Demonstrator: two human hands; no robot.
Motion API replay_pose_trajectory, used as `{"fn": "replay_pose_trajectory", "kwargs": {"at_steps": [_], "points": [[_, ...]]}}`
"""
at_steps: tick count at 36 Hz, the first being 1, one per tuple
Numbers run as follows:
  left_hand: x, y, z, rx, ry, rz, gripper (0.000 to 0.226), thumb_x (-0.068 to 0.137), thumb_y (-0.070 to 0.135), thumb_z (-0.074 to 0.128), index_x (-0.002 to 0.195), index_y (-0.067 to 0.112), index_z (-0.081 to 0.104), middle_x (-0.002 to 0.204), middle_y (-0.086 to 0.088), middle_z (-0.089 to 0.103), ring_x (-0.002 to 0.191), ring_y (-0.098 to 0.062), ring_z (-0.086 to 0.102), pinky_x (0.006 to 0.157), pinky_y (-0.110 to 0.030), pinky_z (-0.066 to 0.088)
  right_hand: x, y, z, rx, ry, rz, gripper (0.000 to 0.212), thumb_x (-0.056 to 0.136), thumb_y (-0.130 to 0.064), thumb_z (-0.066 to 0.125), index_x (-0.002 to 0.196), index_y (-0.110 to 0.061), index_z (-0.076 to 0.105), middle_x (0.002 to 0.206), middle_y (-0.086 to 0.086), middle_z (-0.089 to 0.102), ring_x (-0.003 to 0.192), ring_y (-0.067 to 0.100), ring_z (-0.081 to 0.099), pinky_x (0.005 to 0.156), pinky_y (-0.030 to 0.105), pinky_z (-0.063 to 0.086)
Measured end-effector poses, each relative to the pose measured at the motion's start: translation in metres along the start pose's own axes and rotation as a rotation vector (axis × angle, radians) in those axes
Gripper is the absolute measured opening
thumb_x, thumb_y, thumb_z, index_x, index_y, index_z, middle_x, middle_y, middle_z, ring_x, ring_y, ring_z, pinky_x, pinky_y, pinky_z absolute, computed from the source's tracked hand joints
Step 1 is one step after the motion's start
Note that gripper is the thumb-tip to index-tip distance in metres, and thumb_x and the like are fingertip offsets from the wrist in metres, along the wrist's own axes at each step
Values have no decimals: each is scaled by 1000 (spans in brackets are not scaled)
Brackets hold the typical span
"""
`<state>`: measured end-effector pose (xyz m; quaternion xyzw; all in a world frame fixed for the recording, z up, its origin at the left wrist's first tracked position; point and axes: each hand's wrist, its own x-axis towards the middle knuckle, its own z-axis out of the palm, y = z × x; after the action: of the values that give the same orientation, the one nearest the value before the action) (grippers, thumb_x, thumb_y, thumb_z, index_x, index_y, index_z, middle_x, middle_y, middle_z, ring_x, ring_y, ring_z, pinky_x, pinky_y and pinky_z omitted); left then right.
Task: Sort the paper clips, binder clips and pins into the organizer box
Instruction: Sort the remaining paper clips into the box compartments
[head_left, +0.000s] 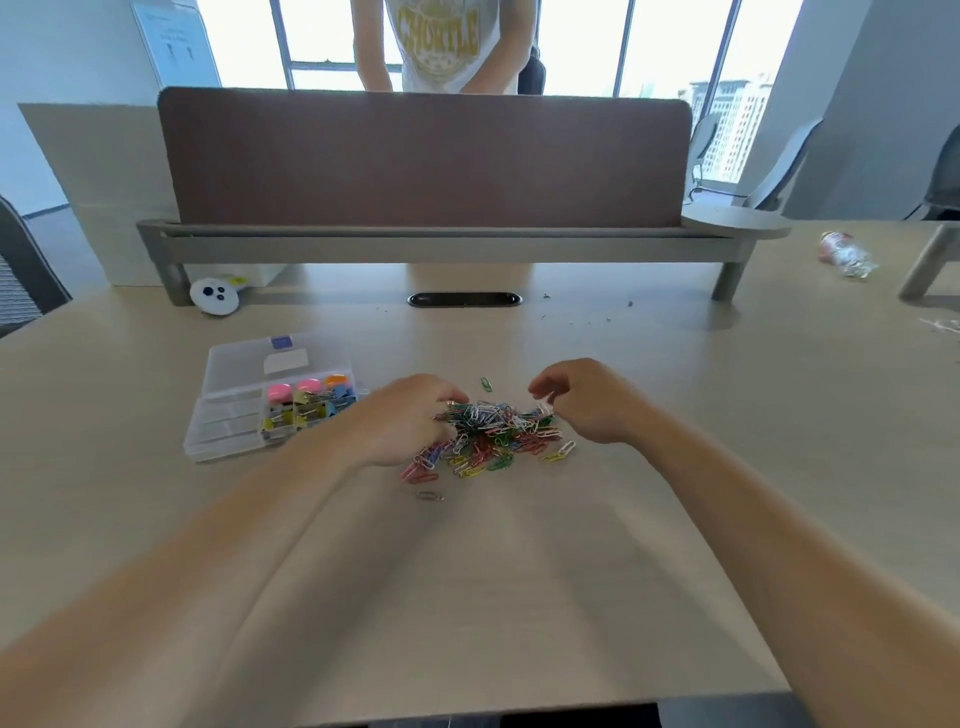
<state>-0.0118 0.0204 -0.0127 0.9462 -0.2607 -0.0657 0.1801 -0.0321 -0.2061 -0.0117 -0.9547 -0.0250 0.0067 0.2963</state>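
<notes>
Touching the paper clips (493, 431), left grip (410, 421); right grip (587, 400) just beside.

Open desk (519, 571) stretched between the paper clip pile (493, 434) and the organizer box (223, 426); a brown divider (426, 161) walled off the far edge.

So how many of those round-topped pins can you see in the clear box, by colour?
Pink pins: 2
Orange pin: 1
Total: 3 showing in the organizer box
</notes>
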Motion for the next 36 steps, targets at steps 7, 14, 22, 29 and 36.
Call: {"fn": "replay_pose_trajectory", "kwargs": {"at_steps": [7, 14, 22, 29, 36], "points": [[-16, -2, -1, 59, -229, -40, 85, 75, 43, 78, 146, 25, 35, 148, 2, 41, 133, -18, 42, 108, -32, 36, -13, 0, -2, -293, -206, 100, 46, 88, -16, 56, 133, -6, 55, 133, 13, 58, 122, 28, 54, 100, 35, 46], [-12, -9, 21, -11, -93, -39, 75, 85, 47, 65, 149, 27, 31, 152, 6, 35, 135, -16, 37, 105, -27, 30, -6, -3, 17, -370, -145, 69, 29, 78, -12, 59, 103, -2, 69, 102, 14, 67, 94, 31, 64, 76, 33, 53], [-1, -6, 35, 0, 104, 57, 46, 90, 37, 62, 134, 25, 54, 135, 3, 56, 127, -20, 48, 101, -29, 36, 4, -7, 36, -273, -10, -33, 29, 82, -12, 65, 110, -10, 68, 111, 7, 67, 105, 25, 61, 77, 22, 40], [-7, -15, 19, -89, 204, 28, 28, 94, 20, 57, 122, 25, 62, 123, 4, 62, 108, -10, 58, 95, -31, 46, 7, 0, 24, -167, 59, -19, 31, 92, -8, 58, 123, -7, 60, 123, 6, 60, 109, 20, 56, 79, 18, 34], [-21, -15, -7, 68, 42, -9, 29, 92, 22, 61, 120, 19, 61, 111, -5, 57, 100, -19, 54, 79, -24, 35, 4, -3, 20, -347, -43, 119, 34, 96, -16, 47, 123, 1, 59, 125, 16, 60, 112, 29, 56, 92, 30, 44]]}}
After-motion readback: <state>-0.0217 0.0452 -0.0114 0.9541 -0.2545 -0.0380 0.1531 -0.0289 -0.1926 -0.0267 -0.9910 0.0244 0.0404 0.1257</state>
